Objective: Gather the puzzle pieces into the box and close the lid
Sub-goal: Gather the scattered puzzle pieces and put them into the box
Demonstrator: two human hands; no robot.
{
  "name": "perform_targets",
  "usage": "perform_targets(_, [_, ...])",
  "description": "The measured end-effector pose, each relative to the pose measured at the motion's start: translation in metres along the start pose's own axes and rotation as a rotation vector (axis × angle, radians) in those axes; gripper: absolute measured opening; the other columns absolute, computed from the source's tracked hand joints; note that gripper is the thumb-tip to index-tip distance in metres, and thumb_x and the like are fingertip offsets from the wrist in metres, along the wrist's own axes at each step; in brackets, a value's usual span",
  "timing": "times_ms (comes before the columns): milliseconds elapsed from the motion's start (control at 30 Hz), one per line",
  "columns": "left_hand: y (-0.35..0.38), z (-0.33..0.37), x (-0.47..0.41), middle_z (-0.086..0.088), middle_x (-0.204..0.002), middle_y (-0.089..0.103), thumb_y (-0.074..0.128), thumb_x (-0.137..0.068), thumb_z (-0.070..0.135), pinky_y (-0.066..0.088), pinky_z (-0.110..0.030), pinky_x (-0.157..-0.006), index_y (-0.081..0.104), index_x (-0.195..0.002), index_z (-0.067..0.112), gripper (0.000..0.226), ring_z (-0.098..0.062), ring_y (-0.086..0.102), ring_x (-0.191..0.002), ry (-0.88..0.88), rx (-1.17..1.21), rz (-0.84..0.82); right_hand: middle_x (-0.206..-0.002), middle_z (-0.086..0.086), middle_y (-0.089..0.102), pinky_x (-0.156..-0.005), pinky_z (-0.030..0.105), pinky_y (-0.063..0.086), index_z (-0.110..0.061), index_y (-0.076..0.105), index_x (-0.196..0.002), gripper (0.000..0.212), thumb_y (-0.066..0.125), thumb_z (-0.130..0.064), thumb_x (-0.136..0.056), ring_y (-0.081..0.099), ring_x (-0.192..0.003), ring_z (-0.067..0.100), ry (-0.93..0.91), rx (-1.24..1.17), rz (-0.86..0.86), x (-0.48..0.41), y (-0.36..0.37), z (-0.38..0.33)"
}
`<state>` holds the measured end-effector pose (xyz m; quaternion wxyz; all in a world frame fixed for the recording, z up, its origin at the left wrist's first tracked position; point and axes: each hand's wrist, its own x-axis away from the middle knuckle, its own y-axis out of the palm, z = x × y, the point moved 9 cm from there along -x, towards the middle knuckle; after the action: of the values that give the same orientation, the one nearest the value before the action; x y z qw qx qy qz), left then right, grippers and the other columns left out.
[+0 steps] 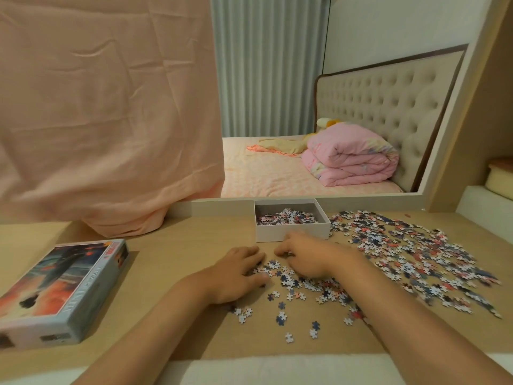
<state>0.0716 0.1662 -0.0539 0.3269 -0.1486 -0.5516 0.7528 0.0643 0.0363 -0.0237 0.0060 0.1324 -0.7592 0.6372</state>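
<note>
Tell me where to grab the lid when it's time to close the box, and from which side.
Grip the lid by its two long side walls, coming from above. It lies flat on the table, picture side up, left of both hands, clear of loose pieces; its shallow walls give the only edges to pinch.

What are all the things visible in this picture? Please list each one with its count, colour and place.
box: one, white, open, table's far edge, some pieces inside
lid: one, printed picture, table's left
puzzle pieces: many, white, blue and pink, loose, centre to right
table: one, light wood
cloth: one, peach, hanging left
quilt: one, pink, folded on the bed
left hand: flat on pieces
right hand: curled over pieces, near box
</note>
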Motion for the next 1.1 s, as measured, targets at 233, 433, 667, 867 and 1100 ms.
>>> perform_targets(233, [0.007,0.025,0.016,0.013,-0.163,0.006,0.053,-0.092,0.058,0.011,-0.030,-0.119,0.008,-0.156,0.035,0.081,-0.006,0.009,-0.148,0.046,0.193,-0.062,-0.139,-0.003,0.054,-0.093,0.031,0.048,-0.032,0.059,-0.134,0.040,0.052,-0.020,-0.096,0.056,-0.116,0.015,0.020,-0.167,0.086,0.032,-0.019,-0.002])
perform_targets(433, [0.004,-0.002,0.044,0.024,-0.158,-0.015,0.059,-0.064,0.086,0.001,-0.032,-0.120,-0.007,-0.153,0.044,0.119,0.000,-0.015,-0.146,0.048,-0.051,-0.067,-0.141,0.006,0.039,-0.100,0.043,0.047,-0.033,0.031,-0.152,0.080,0.069,-0.031,-0.082,0.046,-0.124,0.027,0.181,0.097,-0.194,0.061,0.002,0.014])
perform_targets(667, [0.013,0.010,0.028,0.013,-0.162,-0.014,0.046,-0.076,0.083,-0.003,-0.033,-0.121,-0.007,-0.155,0.035,0.107,-0.007,-0.015,-0.148,0.072,-0.115,-0.001,-0.132,-0.002,0.058,-0.090,0.029,0.050,-0.033,0.055,-0.137,0.053,0.056,-0.008,-0.090,0.058,-0.110,0.017,0.078,-0.074,-0.037,0.045,0.002,-0.008])
perform_targets(867, [0.006,0.039,0.008,0.005,-0.164,0.008,0.054,-0.086,0.067,0.009,-0.025,-0.117,0.002,-0.156,0.026,0.096,-0.010,0.008,-0.149,0.135,0.013,0.059,-0.109,-0.005,0.064,-0.072,0.025,0.048,-0.036,0.059,-0.132,0.049,0.056,-0.014,-0.089,0.060,-0.085,0.009,0.009,-0.221,0.082,0.041,-0.006,-0.007])
perform_targets(1100, [-0.021,0.009,0.006,0.008,-0.154,0.021,0.064,-0.073,0.074,0.024,-0.039,-0.116,0.008,-0.156,0.030,0.110,-0.015,0.016,-0.142,0.028,-0.083,0.028,-0.146,-0.002,0.046,-0.106,0.046,0.044,-0.035,0.035,-0.150,0.103,0.083,-0.061,-0.062,0.050,-0.127,0.025,0.140,-0.043,-0.155,0.043,0.012,0.015])
